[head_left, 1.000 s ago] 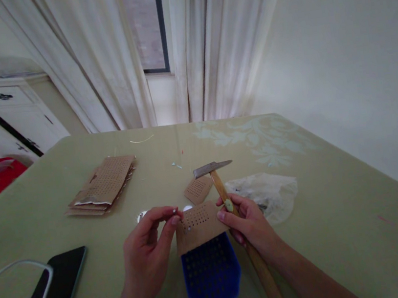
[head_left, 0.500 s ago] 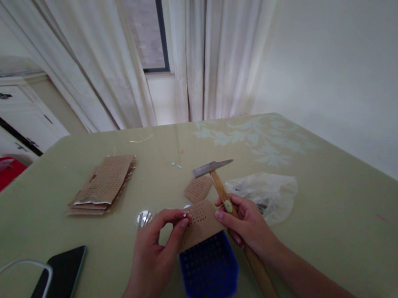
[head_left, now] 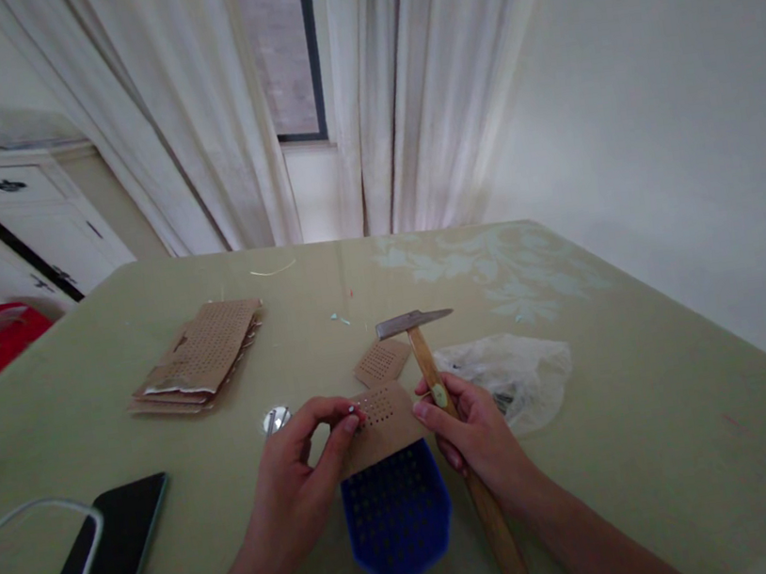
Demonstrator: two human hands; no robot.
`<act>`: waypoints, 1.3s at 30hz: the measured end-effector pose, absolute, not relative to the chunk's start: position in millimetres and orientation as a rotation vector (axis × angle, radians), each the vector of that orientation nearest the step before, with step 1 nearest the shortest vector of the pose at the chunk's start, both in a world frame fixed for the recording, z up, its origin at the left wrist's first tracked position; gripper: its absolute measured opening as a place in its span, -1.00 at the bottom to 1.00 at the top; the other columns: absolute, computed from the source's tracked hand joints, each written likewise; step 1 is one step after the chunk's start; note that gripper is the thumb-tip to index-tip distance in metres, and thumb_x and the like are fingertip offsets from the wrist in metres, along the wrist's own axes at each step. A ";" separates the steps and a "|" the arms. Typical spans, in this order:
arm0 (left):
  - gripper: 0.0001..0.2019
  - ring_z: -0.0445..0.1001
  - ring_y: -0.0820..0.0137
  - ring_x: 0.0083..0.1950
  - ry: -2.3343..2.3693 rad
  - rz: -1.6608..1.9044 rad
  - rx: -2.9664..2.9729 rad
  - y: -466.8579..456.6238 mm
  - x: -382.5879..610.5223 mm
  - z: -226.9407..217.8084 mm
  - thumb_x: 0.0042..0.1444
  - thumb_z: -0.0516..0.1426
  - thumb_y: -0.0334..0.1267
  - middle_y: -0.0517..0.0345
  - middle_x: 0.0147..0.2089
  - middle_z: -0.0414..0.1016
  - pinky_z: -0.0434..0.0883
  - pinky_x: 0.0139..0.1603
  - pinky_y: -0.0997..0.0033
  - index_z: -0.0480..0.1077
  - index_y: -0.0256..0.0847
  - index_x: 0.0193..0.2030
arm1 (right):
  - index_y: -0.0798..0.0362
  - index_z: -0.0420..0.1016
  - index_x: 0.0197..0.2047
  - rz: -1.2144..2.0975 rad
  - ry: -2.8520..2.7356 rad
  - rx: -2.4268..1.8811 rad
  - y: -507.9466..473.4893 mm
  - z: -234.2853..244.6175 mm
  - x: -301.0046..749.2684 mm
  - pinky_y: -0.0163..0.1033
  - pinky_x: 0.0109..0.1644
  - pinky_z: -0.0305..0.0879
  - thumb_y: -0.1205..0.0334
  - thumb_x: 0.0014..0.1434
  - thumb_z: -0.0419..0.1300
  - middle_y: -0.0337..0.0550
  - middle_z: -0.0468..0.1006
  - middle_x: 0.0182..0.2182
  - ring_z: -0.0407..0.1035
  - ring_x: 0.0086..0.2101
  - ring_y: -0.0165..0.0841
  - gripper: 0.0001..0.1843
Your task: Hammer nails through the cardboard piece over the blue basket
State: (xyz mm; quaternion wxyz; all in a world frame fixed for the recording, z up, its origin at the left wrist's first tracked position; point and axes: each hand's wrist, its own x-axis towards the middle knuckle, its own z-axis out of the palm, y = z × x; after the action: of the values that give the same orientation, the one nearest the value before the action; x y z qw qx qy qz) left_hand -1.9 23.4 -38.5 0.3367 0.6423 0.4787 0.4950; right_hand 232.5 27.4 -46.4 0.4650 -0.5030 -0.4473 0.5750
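The thumb and index finger of my left hand [head_left: 311, 454] are pinched on a small nail [head_left: 353, 410], whose shiny head shows at the fingertips by the cardboard's left side. My right hand [head_left: 469, 422] is wrapped around the wooden handle of a hammer [head_left: 495, 528], its steel head pointing away from me. My right thumb also touches the right edge of the piece of punched brown cardboard [head_left: 398, 423], which has rows of small holes. Beneath the cardboard sits a blue plastic basket [head_left: 399, 527] with a perforated bottom.
Several thin nails lie in a small silver dish [head_left: 277, 421]. Another punched card [head_left: 380, 363] lies beyond my hands, near a clear plastic bag [head_left: 528, 376]. A stack of perforated cardboard [head_left: 203, 355] is at far left. A dark tablet [head_left: 101, 564] with a white cable lies front left.
The cardboard and the blue basket have shifted slightly up and left in view. The hammer head has moved a little to the right. Both hands keep their holds.
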 end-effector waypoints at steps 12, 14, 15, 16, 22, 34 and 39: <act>-0.91 0.66 0.35 -0.16 1.265 1.316 1.699 26.9 -0.8 -44.3 0.38 0.24 -0.20 0.21 -0.20 0.71 0.56 -0.11 0.44 0.60 -0.08 -0.13 | 0.02 0.48 -0.05 1.408 -1.107 -1.218 27.6 -50.3 231.7 -0.52 -0.75 0.05 -0.17 0.22 0.45 -0.43 0.43 -0.49 0.10 -0.73 -0.63 -0.51; -0.91 0.66 0.35 -0.16 1.267 1.306 1.716 26.9 -1.1 -44.6 0.39 0.24 -0.20 0.22 -0.19 0.71 0.56 -0.11 0.44 0.59 -0.07 -0.12 | 0.01 0.48 -0.04 1.408 -1.105 -1.234 27.5 -51.0 231.5 -0.51 -0.75 0.06 -0.18 0.21 0.45 -0.44 0.42 -0.50 0.10 -0.73 -0.62 -0.50; -0.91 0.66 0.35 -0.16 1.268 1.306 1.728 27.0 -1.4 -44.5 0.39 0.24 -0.20 0.22 -0.19 0.71 0.56 -0.11 0.43 0.59 -0.07 -0.11 | 0.01 0.48 -0.04 1.409 -1.108 -1.242 27.7 -51.2 231.3 -0.51 -0.75 0.06 -0.18 0.21 0.46 -0.44 0.41 -0.51 0.10 -0.73 -0.61 -0.50; -0.92 0.66 0.35 -0.16 1.270 1.310 1.742 27.1 -1.7 -44.1 0.39 0.24 -0.21 0.23 -0.19 0.71 0.55 -0.10 0.43 0.59 -0.06 -0.11 | 0.02 0.48 -0.04 1.407 -1.115 -1.244 28.1 -51.4 231.2 -0.51 -0.75 0.05 -0.18 0.21 0.46 -0.45 0.39 -0.52 0.09 -0.73 -0.61 -0.50; -0.92 0.65 0.37 -0.21 1.253 1.338 1.857 28.1 -2.1 -39.1 0.38 0.25 -0.25 0.24 -0.22 0.71 0.52 -0.16 0.46 0.61 -0.07 -0.13 | 0.06 0.51 -0.04 1.257 -1.270 -1.180 32.8 -43.9 241.0 -0.45 -0.71 0.04 -0.22 0.42 0.23 -0.34 0.45 -0.41 0.15 -0.72 -0.61 -0.54; -0.88 0.65 0.30 -0.15 1.139 1.333 1.927 28.5 -1.7 -26.7 0.39 0.21 -0.30 0.12 -0.17 0.70 0.53 -0.13 0.39 0.61 -0.09 -0.14 | -0.03 0.56 -0.06 0.604 -2.348 -1.339 -5.4 71.0 277.2 -0.19 -0.14 0.39 0.12 0.57 0.09 -0.12 0.68 -0.26 0.56 -0.27 -0.22 -0.76; -0.85 0.65 0.27 -0.12 1.153 1.300 1.920 29.9 -1.3 -26.7 0.41 0.18 -0.28 0.08 -0.15 0.70 0.54 -0.08 0.35 0.62 -0.11 -0.15 | -0.07 0.56 -0.03 0.493 -2.260 -1.360 -15.3 77.1 270.2 -0.19 -0.21 0.44 0.08 0.57 0.08 -0.12 0.70 -0.31 0.58 -0.34 -0.21 -0.75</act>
State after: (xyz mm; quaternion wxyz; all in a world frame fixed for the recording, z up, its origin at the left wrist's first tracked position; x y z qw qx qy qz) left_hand -1.3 29.9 -26.7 0.2724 0.7135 0.4284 0.4829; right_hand 270.2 -15.3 77.1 0.2272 -0.4937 -0.8202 0.1789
